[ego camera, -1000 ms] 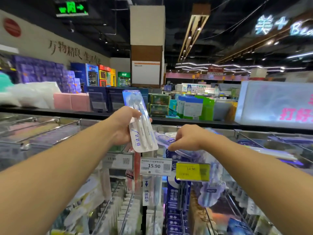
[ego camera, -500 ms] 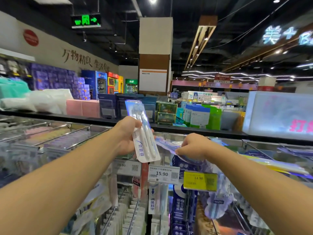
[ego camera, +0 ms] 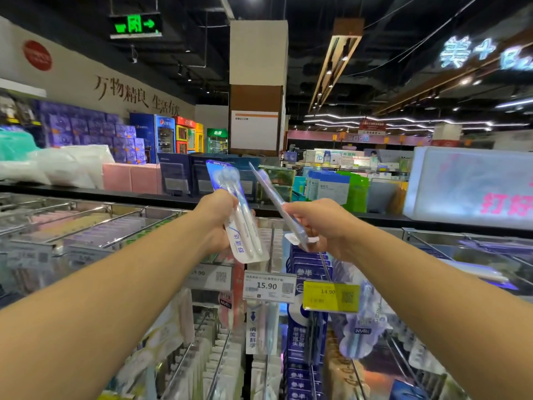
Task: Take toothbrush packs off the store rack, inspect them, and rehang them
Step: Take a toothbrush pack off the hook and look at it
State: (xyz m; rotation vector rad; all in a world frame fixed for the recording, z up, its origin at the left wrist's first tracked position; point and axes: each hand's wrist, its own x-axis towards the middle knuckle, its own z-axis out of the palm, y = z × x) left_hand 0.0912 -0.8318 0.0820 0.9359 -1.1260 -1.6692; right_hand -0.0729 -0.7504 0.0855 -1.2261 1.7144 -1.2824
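Above the rack's price tags (ego camera: 269,286), my left hand (ego camera: 215,217) grips a white two-brush toothbrush pack (ego camera: 239,215) and my right hand (ego camera: 323,223) pinches a bluish pack (ego camera: 278,202), edge-on.

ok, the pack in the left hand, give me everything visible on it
The toothbrush pack is a long, flat card with a clear plastic blister, blue at the top and white toward the bottom, with blue print on the lower part. Two pale brushes show inside, heads up. It is held nearly upright, top tilted slightly left, above the rack. The left hand grips its middle from the left edge; nothing else touches it.
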